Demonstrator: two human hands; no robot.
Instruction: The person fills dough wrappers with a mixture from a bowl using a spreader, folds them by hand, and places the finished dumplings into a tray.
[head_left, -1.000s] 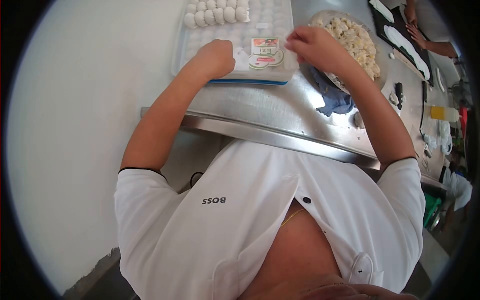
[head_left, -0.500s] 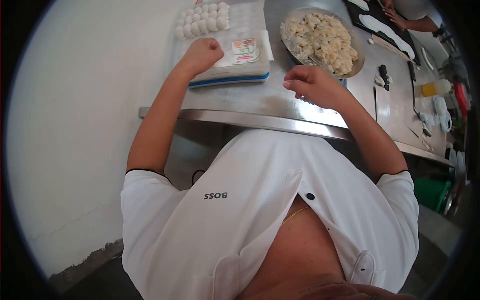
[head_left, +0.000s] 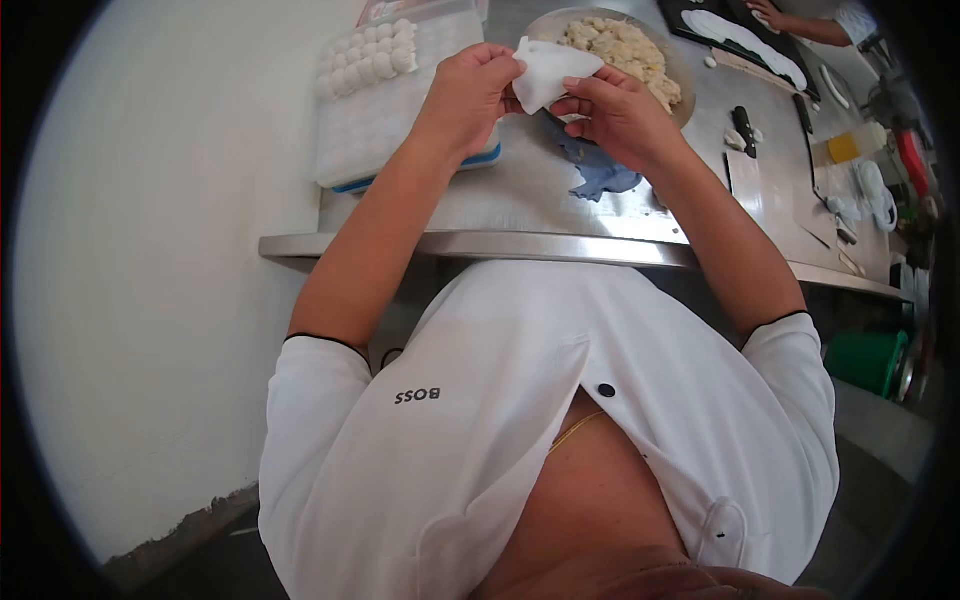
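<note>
A thin white sheet (head_left: 543, 72), soft and roughly square, is stretched between my two hands near the top centre. My left hand (head_left: 480, 88) pinches its left edge and my right hand (head_left: 612, 105) pinches its right edge. Just behind my right hand stands a wide metal bowl (head_left: 683, 65) of chunky pale yellowish filling (head_left: 625, 50). To the left of my left hand lies a lidded translucent box (head_left: 355, 160) with rows of small white rounded pieces (head_left: 372, 60) on top.
A blue cloth (head_left: 603, 175) lies by the bowl. On the steel table (head_left: 500, 205) to the right are a black-handled scraper (head_left: 743, 165), a long dark-handled tool (head_left: 805, 125) and a bottle of yellow liquid (head_left: 850, 148). Another person's hand (head_left: 768, 15) is at a black board with white dough (head_left: 740, 38).
Both hands have come together higher up, and the white sheet is now held between them. The printed packet on the box is no longer visible. The view has shifted slightly.
</note>
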